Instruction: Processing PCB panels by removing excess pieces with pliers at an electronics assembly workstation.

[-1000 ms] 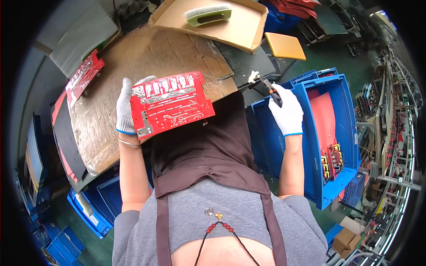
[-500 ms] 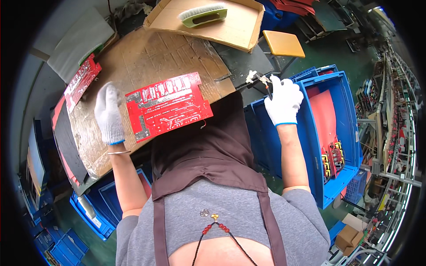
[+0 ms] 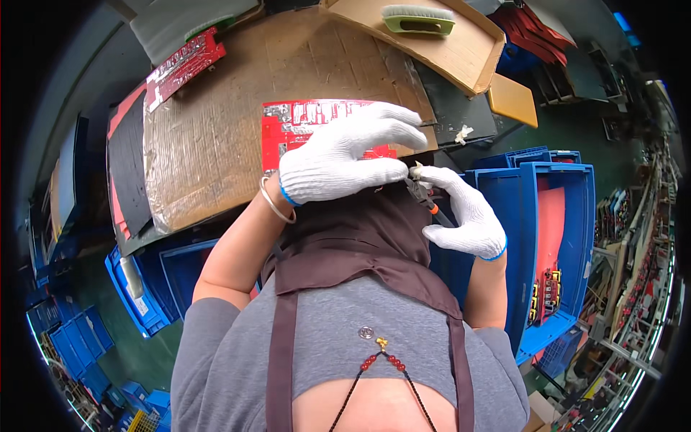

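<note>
My left hand (image 3: 345,155), in a white knitted glove, reaches across a red circuit board (image 3: 277,137) and hides much of it. Its fingers are stretched out and its thumb stands apart, the thumb tip close to a small pale scrap (image 3: 415,171). Whether the thumb touches the scrap I cannot tell. In my right hand (image 3: 468,219), gloved the same way, is a pair of pliers (image 3: 434,209) with orange-and-black handles, the jaws pointing toward my left thumb. The board lies on a brown cardboard-covered table (image 3: 216,158).
Another red circuit board (image 3: 186,66) leans at the table's far left. A cardboard tray (image 3: 475,61) at the back holds a green-handled brush (image 3: 419,23). A pale clump (image 3: 463,135) lies on the dark surface at right. Blue bins (image 3: 529,252) stand on my right.
My left hand has moved from the board's left side to over it. My right hand has come inward with the pliers, away from the pale clump. The view has shifted.
</note>
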Action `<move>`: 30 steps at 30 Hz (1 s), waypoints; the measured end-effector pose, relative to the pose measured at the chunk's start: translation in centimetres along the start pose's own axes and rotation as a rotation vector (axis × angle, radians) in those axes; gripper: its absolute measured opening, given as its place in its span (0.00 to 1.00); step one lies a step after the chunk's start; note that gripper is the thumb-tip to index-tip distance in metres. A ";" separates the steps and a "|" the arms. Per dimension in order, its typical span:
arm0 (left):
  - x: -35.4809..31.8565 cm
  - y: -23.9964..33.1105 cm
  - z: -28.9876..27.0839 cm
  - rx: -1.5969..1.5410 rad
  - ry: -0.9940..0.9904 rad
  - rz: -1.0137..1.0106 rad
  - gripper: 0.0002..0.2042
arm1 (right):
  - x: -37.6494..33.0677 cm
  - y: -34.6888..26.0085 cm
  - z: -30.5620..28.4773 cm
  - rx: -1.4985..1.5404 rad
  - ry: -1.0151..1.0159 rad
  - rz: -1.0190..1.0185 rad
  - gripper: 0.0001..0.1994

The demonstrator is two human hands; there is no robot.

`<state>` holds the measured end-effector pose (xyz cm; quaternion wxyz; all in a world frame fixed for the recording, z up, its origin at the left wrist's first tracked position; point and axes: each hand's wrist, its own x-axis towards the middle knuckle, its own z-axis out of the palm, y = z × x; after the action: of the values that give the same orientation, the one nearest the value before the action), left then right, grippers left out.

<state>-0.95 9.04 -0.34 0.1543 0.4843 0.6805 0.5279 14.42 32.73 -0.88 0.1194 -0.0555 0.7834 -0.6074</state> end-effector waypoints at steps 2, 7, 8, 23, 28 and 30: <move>0.1 -0.1 0.0 0.014 -0.041 0.058 0.15 | 0.1 -0.3 0.1 0.003 -0.025 -0.002 0.41; 0.1 -0.6 0.0 0.022 -0.091 0.065 0.11 | 0.4 -0.6 0.0 -0.152 -0.094 -0.075 0.41; 0.0 -0.7 0.1 0.022 -0.091 0.064 0.11 | 0.5 -0.6 0.0 -0.151 -0.095 -0.075 0.41; -1.2 0.1 -0.1 -0.668 0.495 -0.280 0.10 | 0.1 0.8 2.6 -0.053 0.484 -0.085 0.44; -1.5 -0.1 1.9 -1.186 0.502 -0.342 0.13 | 2.6 -0.7 4.8 -0.527 0.634 -0.287 0.34; -1.5 -0.3 2.4 -1.167 0.516 -0.366 0.12 | 3.2 -0.8 4.9 -0.605 0.648 -0.280 0.35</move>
<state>1.37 9.20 -2.00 0.3103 0.0561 0.3695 0.8741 12.56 27.15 -1.66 -0.2361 -0.0006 0.9074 -0.3477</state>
